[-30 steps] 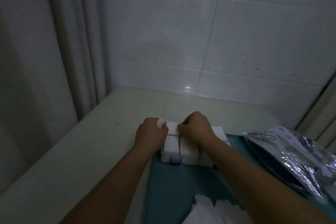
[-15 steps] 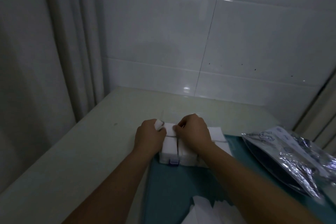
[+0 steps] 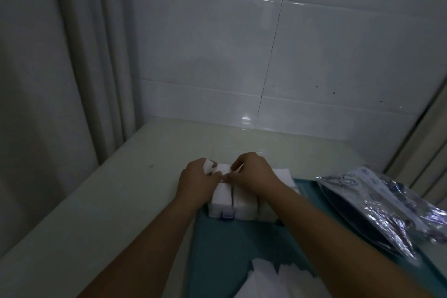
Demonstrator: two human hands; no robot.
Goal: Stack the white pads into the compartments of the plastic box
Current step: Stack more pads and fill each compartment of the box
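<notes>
The plastic box [image 3: 232, 208] sat at the far left corner of a teal mat [image 3: 242, 249] on the pale table [image 3: 108, 201]; it was a small clear case with a purple latch [image 3: 228, 215] on its near wall and a thin divider running front to back; white pads [image 3: 244, 197] packed its compartments level with the rim, so it read as a solid white block. The left hand [image 3: 196, 182] rested against the box's left side, fingers curled round a white pad [image 3: 208, 167] that stuck out near the thumb; the right hand [image 3: 254, 174] lay over the box's far right part, fingers bent and pinching at the pads by the divider. More white sheets [image 3: 273, 280] lay at the mat's near edge; a silver foil bag [image 3: 387, 203] lay to the right.
</notes>
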